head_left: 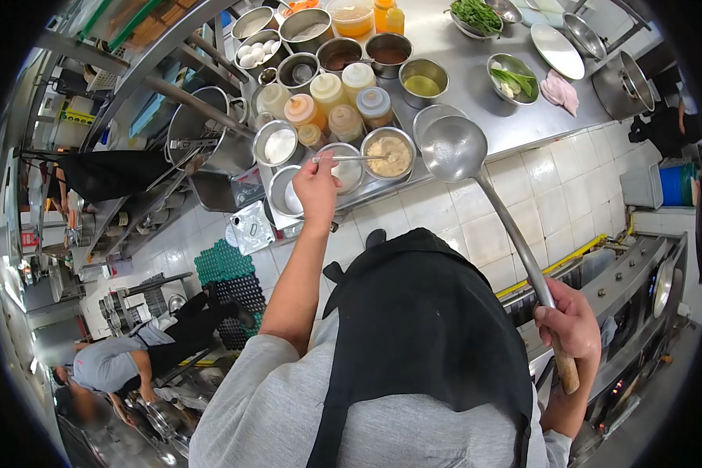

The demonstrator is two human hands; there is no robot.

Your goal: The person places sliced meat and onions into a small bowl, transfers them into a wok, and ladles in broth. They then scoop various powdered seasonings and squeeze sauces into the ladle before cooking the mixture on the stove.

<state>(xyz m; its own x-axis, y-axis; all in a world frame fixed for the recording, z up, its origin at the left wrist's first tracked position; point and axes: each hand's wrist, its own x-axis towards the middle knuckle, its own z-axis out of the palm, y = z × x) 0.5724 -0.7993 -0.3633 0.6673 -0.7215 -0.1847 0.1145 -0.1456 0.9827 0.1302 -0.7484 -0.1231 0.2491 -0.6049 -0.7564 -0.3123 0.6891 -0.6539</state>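
Note:
My left hand (317, 187) is closed on the handle of a thin metal spoon (351, 158). The spoon's far end reaches into a steel bowl of beige, grainy seasoning (391, 159). My right hand (571, 320) grips the wooden-ended handle of a big steel ladle (455, 150). The ladle's round head is held up beside that bowl, close to the counter's edge, and I see no food in it. Under my left hand stand a tin of white powder (279, 146) and another steel container (287, 191). Squeeze bottles (327, 92) with sauces stand just behind the bowls.
Across the steel counter (476, 86) are a bowl of greens (513, 80), a white oval plate (558, 51), pink raw meat (560, 92) and a bowl of eggs (257, 54). A stove range (624, 288) runs along my right. Another person (117, 363) bends over pans at lower left.

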